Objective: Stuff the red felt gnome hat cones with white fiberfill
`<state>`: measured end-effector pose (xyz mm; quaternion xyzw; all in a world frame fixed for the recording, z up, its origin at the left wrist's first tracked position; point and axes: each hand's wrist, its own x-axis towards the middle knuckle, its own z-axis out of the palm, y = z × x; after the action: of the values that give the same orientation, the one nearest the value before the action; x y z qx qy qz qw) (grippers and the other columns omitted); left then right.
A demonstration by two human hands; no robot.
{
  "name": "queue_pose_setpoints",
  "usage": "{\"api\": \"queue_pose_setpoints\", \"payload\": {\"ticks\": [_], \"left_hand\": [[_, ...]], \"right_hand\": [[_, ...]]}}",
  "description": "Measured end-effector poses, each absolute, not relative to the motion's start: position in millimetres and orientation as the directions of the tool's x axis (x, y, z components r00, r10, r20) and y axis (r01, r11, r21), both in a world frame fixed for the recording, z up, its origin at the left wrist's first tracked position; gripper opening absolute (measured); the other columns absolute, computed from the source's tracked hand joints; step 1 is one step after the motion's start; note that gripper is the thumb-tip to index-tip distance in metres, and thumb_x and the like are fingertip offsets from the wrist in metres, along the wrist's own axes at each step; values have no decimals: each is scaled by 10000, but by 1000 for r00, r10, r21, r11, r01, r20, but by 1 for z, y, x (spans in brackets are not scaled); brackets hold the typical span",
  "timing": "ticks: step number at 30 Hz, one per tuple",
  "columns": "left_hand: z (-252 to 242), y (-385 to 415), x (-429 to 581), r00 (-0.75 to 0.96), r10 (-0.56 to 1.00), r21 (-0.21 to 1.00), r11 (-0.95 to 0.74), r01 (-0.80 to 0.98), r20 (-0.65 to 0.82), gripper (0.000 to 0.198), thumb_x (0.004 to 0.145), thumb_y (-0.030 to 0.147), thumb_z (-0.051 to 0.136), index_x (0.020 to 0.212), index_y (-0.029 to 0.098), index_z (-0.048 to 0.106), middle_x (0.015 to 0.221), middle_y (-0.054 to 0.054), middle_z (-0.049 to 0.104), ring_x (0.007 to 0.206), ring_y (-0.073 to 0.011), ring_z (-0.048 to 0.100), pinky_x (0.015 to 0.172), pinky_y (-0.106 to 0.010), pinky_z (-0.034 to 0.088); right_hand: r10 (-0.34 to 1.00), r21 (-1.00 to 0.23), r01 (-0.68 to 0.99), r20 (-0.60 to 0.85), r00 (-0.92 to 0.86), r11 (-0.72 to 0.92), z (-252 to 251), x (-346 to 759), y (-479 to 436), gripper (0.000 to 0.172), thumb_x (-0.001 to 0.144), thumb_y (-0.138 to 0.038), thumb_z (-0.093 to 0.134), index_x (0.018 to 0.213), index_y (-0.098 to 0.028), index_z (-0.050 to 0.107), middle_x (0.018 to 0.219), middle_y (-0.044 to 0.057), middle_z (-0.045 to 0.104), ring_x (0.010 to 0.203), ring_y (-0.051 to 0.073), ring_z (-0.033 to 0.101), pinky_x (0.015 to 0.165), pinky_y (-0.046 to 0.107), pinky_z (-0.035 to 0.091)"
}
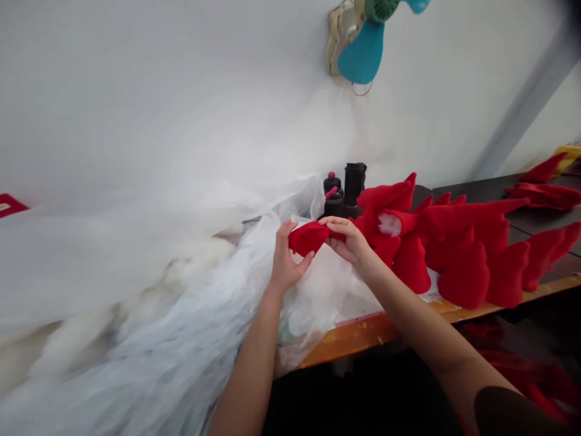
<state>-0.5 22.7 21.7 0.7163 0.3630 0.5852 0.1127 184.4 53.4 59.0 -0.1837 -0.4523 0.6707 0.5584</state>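
Left hand [285, 257] and right hand [347, 239] grip a red felt piece [308, 237] above white sheeting [158, 315].
The right fingers hide the piece's far end. More red pieces [458, 254] lie heaped on the table [363, 330], overlapping so their outlines are hard to separate.

A teal-bladed fan [363, 51] on the wall [454, 109] — dark bottles [354, 184] beneath.
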Motion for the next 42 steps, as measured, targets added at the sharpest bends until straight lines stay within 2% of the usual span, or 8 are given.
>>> {"api": "queue_pose_setpoints", "payload": {"ticks": [2, 6, 10, 16, 21, 26, 30, 42], "left_hand": [[21, 22, 3, 51, 741, 696, -651, 303, 670, 530, 777, 296, 737, 1257, 211, 528, 1113, -85, 655, 926, -186, 641, 757, -274, 513], [21, 23, 9, -117, 869, 875, -467, 124, 481, 227, 802, 363, 717, 867, 176, 605, 678, 25, 590, 591, -102, 531, 579, -205, 424], [22, 26, 10, -206, 904, 925, -379, 18, 375, 292, 746, 393, 764, 745, 170, 576, 631, 27, 604, 583, -108, 565, 571, -208, 446], [23, 17, 12, 34, 921, 914, -379, -144, 387, 409, 762, 414, 772, 1055, 161, 641, 838, -54, 726, 766, -185, 701, 723, -296, 564], [25, 13, 16, -7, 897, 896, -443, -24, 443, 341, 801, 404, 754, 1016, 157, 659, 799, -54, 715, 723, -160, 690, 683, -261, 546], [21, 16, 17, -93, 878, 883, -469, 37, 470, 369, 699, 395, 842, 897, 174, 622, 766, -16, 682, 652, -128, 639, 602, -226, 510], [21, 13, 16, -90, 857, 860, -498, 114, 508, 277, 805, 428, 753, 844, 160, 697, 748, -30, 695, 656, -129, 630, 618, -234, 504], [28, 7, 18, -46, 822, 806, -544, 233, 568, 375, 911, 505, 607, 748, 178, 693, 686, -23, 632, 621, -137, 563, 594, -255, 466]], "right_hand": [[910, -784, -620, 258, -326, 0, 55, 186, 52, 269, 703, -359, 766, 905, -188, 717, 861, 27, 711, 753, 149, 648, 740, 281, 563], [957, -788, -600, 262, -122, 139, 34, 183, 62, 450, 730, -462, 731, 1103, -242, 606, 1028, 36, 656, 856, 167, 631, 760, 301, 557], [848, -841, -167, 468, 250, 514, 11, 173, 59, 442, 730, -356, 782, 1073, -262, 520, 1029, 24, 566, 769, 132, 550, 682, 264, 502], [771, -795, 33, 577, -271, 606, 10, 164, 41, 320, 803, -456, 741, 916, -206, 576, 901, 35, 605, 788, 169, 568, 681, 283, 470], [731, -745, 120, 586, -350, 656, 7, 164, 40, 382, 859, -482, 656, 680, -191, 484, 648, -12, 481, 617, 133, 444, 601, 279, 374], [652, -702, 17, 653, -385, 712, 3, 164, 38, 225, 849, -402, 633, 861, -179, 607, 869, 53, 592, 822, 198, 560, 722, 319, 470], [707, -802, -112, 575, -411, 587, 6, 166, 37, 282, 880, -464, 615, 890, -183, 638, 994, 78, 589, 903, 208, 587, 678, 292, 498], [811, -897, -164, 442, -383, 411, 8, 160, 33, 380, 817, -563, 691, 790, -189, 629, 793, 40, 602, 733, 173, 582, 617, 279, 495]]}}
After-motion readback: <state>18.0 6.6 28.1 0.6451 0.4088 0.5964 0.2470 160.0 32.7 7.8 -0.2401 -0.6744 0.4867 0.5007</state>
